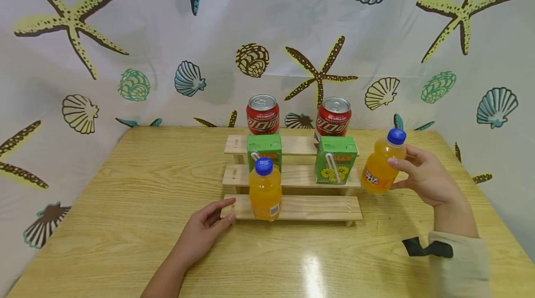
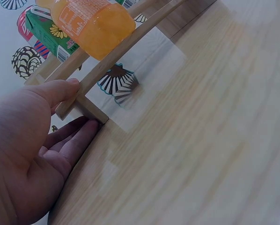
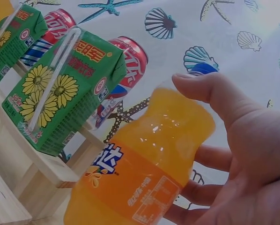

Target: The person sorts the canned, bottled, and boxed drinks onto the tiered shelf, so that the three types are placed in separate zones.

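My right hand [image 1: 430, 175] holds an orange soda bottle [image 1: 381, 168] with a blue cap, off the right end of a three-step wooden rack [image 1: 313, 207]. In the right wrist view the thumb lies near the bottle's neck and the fingers are behind its body. At the rack's lowest step, my left hand [image 1: 200, 233] grips the left end. The left wrist view shows its thumb on the board [image 2: 116, 54] and fingers by the leg below. A second orange soda bottle [image 1: 265, 196] stands on that step, towards the left.
Two green drink cartons with straws, a left one [image 1: 264, 145] and a right one [image 1: 336, 161], stand on the middle step. Behind them on the top step are two red cola cans [image 1: 262, 114]. A patterned sheet [image 1: 225, 33] hangs behind the wooden table [image 1: 138, 196].
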Demonstrator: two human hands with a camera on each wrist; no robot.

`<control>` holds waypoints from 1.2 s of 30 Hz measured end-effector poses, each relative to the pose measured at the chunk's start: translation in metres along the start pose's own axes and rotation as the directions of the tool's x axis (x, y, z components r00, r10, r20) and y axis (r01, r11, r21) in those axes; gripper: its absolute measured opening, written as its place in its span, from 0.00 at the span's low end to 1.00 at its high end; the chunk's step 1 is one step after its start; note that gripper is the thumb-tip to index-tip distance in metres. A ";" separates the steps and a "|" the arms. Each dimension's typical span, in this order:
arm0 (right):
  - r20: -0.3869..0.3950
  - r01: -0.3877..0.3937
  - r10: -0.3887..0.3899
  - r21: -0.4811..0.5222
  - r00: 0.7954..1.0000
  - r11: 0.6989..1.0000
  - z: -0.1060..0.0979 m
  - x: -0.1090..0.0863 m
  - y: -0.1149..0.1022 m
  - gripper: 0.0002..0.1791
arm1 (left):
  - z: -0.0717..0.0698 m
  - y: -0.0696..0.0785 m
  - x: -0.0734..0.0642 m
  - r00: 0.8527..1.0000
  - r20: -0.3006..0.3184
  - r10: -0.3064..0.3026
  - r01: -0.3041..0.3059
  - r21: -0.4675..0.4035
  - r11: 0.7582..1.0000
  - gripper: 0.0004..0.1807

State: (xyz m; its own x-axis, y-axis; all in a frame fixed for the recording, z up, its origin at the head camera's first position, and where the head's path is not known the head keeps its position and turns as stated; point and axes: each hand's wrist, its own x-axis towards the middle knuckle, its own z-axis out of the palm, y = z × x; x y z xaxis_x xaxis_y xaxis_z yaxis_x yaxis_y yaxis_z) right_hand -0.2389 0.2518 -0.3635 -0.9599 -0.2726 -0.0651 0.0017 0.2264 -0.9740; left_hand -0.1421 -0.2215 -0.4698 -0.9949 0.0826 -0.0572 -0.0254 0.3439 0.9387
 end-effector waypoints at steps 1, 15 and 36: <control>0.012 0.006 -0.006 -0.006 1.000 1.000 -0.001 -0.001 0.000 0.34 | 0.000 0.000 0.000 1.000 -0.001 0.002 -0.002 0.000 1.000 0.26; 0.140 0.061 -0.069 0.060 0.988 0.996 -0.009 -0.007 -0.001 0.17 | 0.000 0.000 0.000 1.000 -0.001 -0.009 0.009 -0.012 1.000 0.26; 0.211 0.055 -0.051 -0.014 0.976 0.998 -0.008 -0.011 -0.004 0.20 | 0.000 -0.004 0.003 1.000 -0.010 -0.014 0.014 0.007 1.000 0.27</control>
State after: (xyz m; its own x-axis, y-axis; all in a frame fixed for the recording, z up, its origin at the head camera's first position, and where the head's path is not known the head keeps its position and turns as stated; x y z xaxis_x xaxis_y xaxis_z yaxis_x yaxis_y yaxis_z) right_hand -0.2304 0.2618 -0.3568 -0.8779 -0.4750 -0.0598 -0.0553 0.2245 -0.9729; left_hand -0.1449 -0.2226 -0.4734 -0.9954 0.0685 -0.0668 -0.0386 0.3516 0.9354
